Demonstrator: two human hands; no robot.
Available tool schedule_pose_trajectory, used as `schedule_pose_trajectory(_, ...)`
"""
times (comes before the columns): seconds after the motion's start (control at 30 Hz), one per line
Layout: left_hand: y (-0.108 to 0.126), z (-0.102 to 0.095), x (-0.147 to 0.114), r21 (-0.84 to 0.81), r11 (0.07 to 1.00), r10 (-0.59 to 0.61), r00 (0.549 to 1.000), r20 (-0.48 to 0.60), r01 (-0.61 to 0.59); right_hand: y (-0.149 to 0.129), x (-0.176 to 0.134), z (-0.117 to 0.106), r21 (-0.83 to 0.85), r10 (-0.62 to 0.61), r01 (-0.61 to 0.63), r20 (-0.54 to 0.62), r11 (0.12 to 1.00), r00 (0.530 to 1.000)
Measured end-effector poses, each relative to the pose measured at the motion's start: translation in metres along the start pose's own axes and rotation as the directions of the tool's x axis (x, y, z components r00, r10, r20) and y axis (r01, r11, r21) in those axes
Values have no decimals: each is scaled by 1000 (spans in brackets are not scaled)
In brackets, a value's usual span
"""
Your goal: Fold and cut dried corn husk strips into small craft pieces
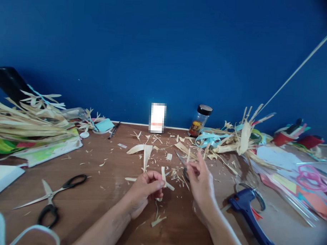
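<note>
My left hand (147, 186) is closed in a pinch on pale strips of dried husk (163, 175), which stick out past the thumb and fingertip. To its right, my right hand (203, 179) has thumb and fingertips drawn together on a narrow pale husk strip (188, 156) standing upright; the other fingers are raised. Partly hidden behind that hand lies a pair of scissors with a dark handle (186, 174). Wider husk pieces (147, 154) lie just beyond my left hand. Below it, a small husk piece (158, 221) rests on the brown table (96, 191).
Large open scissors (50, 195) lie at left, a blue glue gun (253, 215) at right. Near the blue wall stand a black-lidded jar (199, 120) and a blurred-out bright object (157, 118). Husk bundles (26, 123) pile up at both sides, and scraps litter the middle.
</note>
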State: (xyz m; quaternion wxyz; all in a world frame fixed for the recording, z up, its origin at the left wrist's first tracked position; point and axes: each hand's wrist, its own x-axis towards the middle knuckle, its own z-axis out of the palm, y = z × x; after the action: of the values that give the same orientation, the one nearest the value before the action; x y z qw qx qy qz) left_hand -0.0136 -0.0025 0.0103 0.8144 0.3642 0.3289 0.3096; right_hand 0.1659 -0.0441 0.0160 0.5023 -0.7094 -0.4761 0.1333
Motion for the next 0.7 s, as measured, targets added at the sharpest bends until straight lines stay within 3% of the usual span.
schedule_pose_trajectory(0.13, 2, 1, -1, 17, 1000, 7, 1000, 10, -7, -5, 0, -1, -108, -108, 99, -81, 989, 991)
schedule_pose_trajectory(0.23, 2, 3, -3, 58, 998, 3, 1000, 25, -5, -13, -3, -1, -60, -81, 73, -134, 996, 988)
schedule_pose_trajectory(0.3, 2, 4, -3, 95, 995, 7, 1000, 29, -10, -18, -8, 1, 36, -55, 57, -44, 998, 997)
schedule_pose_trajectory(0.37, 0, 5, -3, 142, 989, 32, 999, 32, -36, -24, -13, 3, 158, -56, 26, 189, 987, 980)
schedule_pose_trajectory(0.47, -2, 4, -2, 245, 967, 62, 997, 43, -71, -30, -19, 7, 267, -78, -62, 486, 962, 871)
schedule_pose_trajectory(0.53, -3, 4, -2, 308, 949, 57, 996, 62, -74, -32, -21, 9, 283, -76, -91, 530, 955, 844)
schedule_pose_trajectory(0.7, -1, 5, -2, 371, 925, 56, 995, 87, -84, -27, -19, 11, 334, -44, -145, 497, 931, 867)
